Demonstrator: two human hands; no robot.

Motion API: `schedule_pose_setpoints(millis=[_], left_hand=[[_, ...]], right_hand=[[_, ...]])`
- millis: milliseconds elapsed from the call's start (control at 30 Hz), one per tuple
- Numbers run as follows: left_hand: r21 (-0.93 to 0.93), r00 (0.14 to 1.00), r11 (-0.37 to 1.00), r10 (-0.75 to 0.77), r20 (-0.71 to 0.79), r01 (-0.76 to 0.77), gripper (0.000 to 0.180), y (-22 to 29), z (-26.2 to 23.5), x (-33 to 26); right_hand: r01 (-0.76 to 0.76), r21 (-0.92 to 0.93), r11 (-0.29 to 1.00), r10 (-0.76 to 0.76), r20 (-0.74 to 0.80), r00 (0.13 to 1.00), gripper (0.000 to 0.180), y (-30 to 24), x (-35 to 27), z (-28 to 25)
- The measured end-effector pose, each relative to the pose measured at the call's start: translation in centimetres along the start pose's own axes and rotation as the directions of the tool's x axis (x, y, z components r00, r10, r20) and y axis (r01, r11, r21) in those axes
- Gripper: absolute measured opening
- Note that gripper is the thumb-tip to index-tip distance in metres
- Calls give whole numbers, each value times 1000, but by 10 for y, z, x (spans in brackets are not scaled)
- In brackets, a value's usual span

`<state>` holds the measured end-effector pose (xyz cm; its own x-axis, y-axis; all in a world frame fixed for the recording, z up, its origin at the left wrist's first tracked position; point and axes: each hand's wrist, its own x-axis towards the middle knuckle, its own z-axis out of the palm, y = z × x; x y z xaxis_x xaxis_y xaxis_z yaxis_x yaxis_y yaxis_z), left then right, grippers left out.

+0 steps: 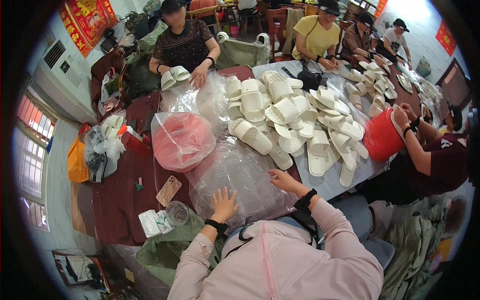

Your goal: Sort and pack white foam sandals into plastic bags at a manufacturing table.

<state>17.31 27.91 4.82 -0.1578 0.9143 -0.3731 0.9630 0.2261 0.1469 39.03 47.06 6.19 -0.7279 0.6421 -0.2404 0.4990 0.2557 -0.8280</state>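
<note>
Crinkled clear plastic bags (pixel 235 172) cover the maroon surface (pixel 120 195); left hand (pixel 223 203) lies spread flat on them, right hand (pixel 281 179) pinches their edge beside white foam slippers (pixel 295 117).

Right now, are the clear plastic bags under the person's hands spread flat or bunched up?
Spread flat: the clear plastic bags lie on the table, left hand pressing them, right hand at their edge.

Clear plastic bags (pixel 240 175) look thin, glossy and crinkly. The white slippers (pixel 295 117) seem smooth matt foam, the tablecloth (pixel 120 195) is dull maroon cloth, the red bucket (pixel 381 136) shiny plastic.
</note>
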Motion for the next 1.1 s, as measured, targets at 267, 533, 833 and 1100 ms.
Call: schedule_pose_setpoints(millis=[267, 533, 833, 1100], left_hand=[[-63, 988, 993, -93, 127, 102, 66, 10, 48, 2], [-167, 963, 980, -63, 260, 109, 70, 27, 61, 8], [-135, 975, 987, -59, 216, 89, 68, 31, 70, 12], [-76, 982, 991, -93, 163, 107, 60, 38, 42, 18]], right_hand=[[-79, -156, 985, 25, -325, 945, 57, 11, 80, 5], [-340, 56, 939, 338, -349, 874, 60, 23, 149, 1], [-196, 601, 775, 311, -92, 946, 38, 17, 159, 3], [-169, 889, 426, 195, 92, 976, 31, -7, 92, -48]])
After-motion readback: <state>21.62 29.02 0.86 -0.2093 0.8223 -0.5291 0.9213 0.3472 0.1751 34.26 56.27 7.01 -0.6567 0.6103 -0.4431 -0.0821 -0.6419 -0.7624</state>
